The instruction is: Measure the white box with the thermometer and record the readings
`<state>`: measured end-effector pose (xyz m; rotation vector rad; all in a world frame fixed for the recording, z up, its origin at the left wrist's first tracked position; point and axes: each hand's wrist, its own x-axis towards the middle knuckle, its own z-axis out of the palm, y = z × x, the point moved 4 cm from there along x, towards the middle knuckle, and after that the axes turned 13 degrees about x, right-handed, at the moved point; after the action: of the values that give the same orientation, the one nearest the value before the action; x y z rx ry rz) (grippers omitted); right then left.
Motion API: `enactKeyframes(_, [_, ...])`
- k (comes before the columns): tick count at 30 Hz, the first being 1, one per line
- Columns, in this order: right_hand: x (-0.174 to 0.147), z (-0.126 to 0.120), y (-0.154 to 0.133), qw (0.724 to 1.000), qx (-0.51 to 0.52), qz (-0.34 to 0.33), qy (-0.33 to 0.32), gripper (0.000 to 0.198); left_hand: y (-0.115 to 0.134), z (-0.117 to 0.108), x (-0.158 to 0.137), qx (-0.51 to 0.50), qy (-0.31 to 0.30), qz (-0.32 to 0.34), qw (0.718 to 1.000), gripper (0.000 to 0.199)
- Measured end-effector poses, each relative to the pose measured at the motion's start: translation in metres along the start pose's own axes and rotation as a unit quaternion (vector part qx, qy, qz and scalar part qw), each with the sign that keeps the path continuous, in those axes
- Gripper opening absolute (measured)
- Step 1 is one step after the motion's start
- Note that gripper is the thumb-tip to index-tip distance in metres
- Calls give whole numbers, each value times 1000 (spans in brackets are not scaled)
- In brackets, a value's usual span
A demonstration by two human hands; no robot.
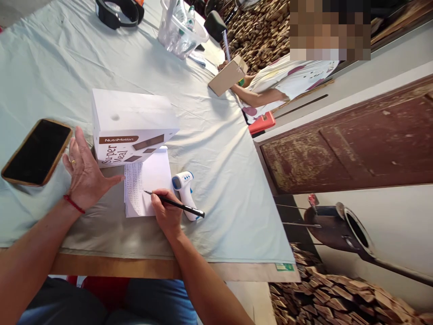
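Observation:
My right hand (pixel 168 215) grips a black pen (pixel 182 206), its tip over a paper pad (pixel 154 180) with small handwriting down its left side. With fingers spread, my left hand (pixel 84 169) is beside the lower left corner of a white NutriMotion box (pixel 135 113), its thumb reaching to the pad's left edge. I cannot tell whether the fingers touch the box, which stands at the pad's top end. Just right of the pad lies a white and blue infrared thermometer (pixel 184 192). A phone with a dark screen and brown case (pixel 37 152) lies left of my left hand.
A pale cloth (pixel 223 180) covers the table. Toward the back stand a clear plastic basket (pixel 165 34) with bottles and a black headband-like device (pixel 118 18). Across the right edge, another person's hand is at a cardboard box (pixel 227 76). A red object (pixel 262 123) sits at that edge.

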<state>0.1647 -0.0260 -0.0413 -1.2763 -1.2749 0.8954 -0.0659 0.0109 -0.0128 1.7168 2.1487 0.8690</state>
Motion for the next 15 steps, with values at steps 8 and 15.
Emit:
enactKeyframes(8, [0, 1, 2, 1000, -3, 0, 1, 12, 12, -32, -5, -26, 234, 187, 954, 91])
enactKeyframes(15, [0, 3, 2, 1000, 8, -10, -8, 10, 27, -40, -20, -9, 239, 338, 910, 21])
